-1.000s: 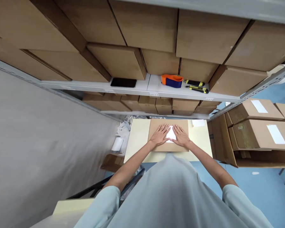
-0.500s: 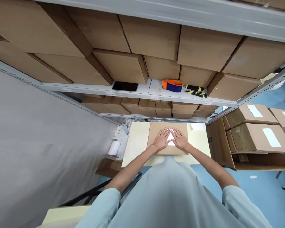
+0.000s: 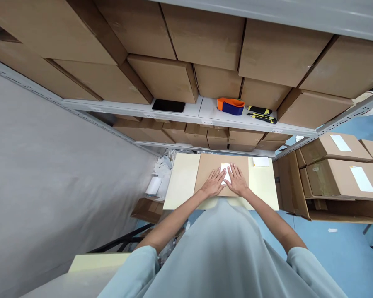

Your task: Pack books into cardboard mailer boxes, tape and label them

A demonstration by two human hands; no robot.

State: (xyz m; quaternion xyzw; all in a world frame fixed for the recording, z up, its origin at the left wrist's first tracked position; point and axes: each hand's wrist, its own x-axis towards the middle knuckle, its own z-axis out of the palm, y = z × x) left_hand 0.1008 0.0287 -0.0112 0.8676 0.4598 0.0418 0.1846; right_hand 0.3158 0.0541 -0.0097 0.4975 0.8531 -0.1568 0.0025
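Observation:
A flat brown cardboard box [image 3: 204, 165] lies on a cream tabletop [image 3: 180, 182]. On its upper face sits a white label [image 3: 226, 167], partly covered by my fingers. My left hand [image 3: 214, 183] rests flat on the box, its fingertips over the label's left edge. Across from it, my right hand [image 3: 237, 181] lies palm down with fingers stretched over the label's right edge. Both hands are open, thumbs close together near the label's lower end. Neither hand grasps anything.
A small stack of white labels [image 3: 261, 162] lies at the table's right. The shelf above holds boxes, a black phone [image 3: 168, 106], an orange and blue tape dispenser [image 3: 231, 106] and yellow-black cutters [image 3: 261, 114]. Labelled boxes [image 3: 338, 178] stand at right; a grey wall [image 3: 65, 178] borders the left.
My hands have slid slightly toward my body over the label, showing more of its far end. The whole view has shifted a little; the box stays on the table.

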